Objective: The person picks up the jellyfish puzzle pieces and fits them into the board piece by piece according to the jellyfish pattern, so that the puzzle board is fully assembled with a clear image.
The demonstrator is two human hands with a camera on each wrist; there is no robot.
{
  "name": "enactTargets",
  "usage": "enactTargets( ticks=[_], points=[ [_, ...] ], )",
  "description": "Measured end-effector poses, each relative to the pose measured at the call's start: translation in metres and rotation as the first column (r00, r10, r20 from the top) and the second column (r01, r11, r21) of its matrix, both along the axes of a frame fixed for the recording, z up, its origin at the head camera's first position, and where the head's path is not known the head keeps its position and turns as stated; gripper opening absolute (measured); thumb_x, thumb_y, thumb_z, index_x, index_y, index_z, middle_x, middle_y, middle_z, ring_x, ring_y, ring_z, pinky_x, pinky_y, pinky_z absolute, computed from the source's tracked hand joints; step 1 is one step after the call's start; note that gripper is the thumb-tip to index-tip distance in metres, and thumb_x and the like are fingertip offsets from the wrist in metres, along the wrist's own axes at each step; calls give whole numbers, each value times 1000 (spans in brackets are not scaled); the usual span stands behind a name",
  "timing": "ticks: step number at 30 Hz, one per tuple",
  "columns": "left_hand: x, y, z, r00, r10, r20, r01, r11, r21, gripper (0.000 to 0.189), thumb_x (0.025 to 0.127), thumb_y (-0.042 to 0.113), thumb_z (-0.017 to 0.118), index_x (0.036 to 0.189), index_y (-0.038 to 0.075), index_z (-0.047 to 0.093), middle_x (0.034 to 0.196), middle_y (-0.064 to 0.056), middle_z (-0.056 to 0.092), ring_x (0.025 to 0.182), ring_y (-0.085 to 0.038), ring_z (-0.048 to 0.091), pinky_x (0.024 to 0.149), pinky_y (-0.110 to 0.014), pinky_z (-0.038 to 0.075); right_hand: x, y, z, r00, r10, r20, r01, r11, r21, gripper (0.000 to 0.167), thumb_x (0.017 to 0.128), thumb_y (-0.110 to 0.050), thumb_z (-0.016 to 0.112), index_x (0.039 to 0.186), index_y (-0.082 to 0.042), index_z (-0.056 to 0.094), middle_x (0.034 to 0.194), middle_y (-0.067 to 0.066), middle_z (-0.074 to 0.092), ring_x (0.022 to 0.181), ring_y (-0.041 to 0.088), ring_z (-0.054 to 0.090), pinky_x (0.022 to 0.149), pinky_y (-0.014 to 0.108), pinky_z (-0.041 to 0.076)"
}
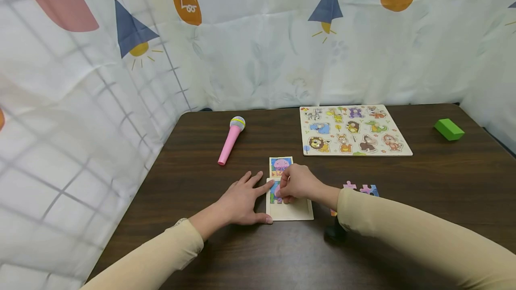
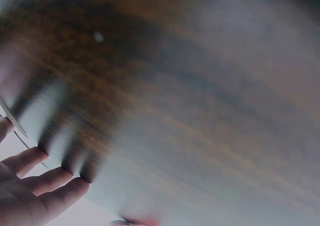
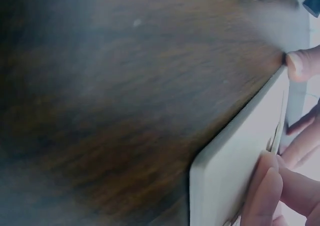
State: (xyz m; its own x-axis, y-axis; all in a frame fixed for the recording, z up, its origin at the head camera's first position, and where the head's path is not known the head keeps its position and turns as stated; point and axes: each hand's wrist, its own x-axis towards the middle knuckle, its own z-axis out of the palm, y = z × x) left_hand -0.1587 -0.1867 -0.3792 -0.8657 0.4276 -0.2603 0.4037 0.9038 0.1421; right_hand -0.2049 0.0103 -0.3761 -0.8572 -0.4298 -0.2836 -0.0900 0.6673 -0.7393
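Note:
A small pale wooden puzzle tray (image 1: 296, 212) lies on the table, with jigsaw pieces (image 1: 275, 197) in its upper left part. My left hand (image 1: 242, 200) rests with spread fingers at the tray's left side, thumb by the lower left corner and index fingertip at the upper left. Over the tray, my right hand (image 1: 300, 181) pinches a jigsaw piece, mostly hidden by the fingers. The right wrist view shows the fingertips (image 3: 270, 181) low over the tray's surface. Just beyond the tray is a picture card (image 1: 281, 163) with a pink sea creature, partly covered by the right hand.
Loose jigsaw pieces (image 1: 368, 189) lie right of the tray, partly behind the right forearm. Farther back are a pink toy microphone (image 1: 230, 141), an animal puzzle board (image 1: 338, 135) and a green block (image 1: 449, 129). A printed curtain (image 1: 258, 57) hangs behind the table.

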Motion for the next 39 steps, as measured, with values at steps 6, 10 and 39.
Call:
enactTargets(
  ticks=[6,10,39],
  points=[
    [0,-1,-1,1000,-5,-5,5,1000,5,90,83,67,73,158,30,41,166,-16,33,151,-49,30,113,-62,41,0,-2,-2,998,40,-43,-39,999,24,22,85,-12,83,71,-10,67,57,1,69,50,11,67,48,20,45],
    [1,0,-1,1000,-7,-2,7,1000,9,91,83,67,73,158,28,41,166,-16,33,151,-49,29,113,-63,40,-1,1,-1,996,40,-74,-38,999,32,22,85,-12,84,71,-10,67,56,0,68,49,11,66,47,20,44],
    [-1,-1,-2,1000,8,27,-9,1000,14,93,82,68,72,159,30,38,168,-15,30,153,-48,26,116,-63,37,-22,80,16,983,39,-178,-36,999,16,11,92,-15,76,89,-6,72,75,6,70,67,19,65,59,29,52]
  ],
)
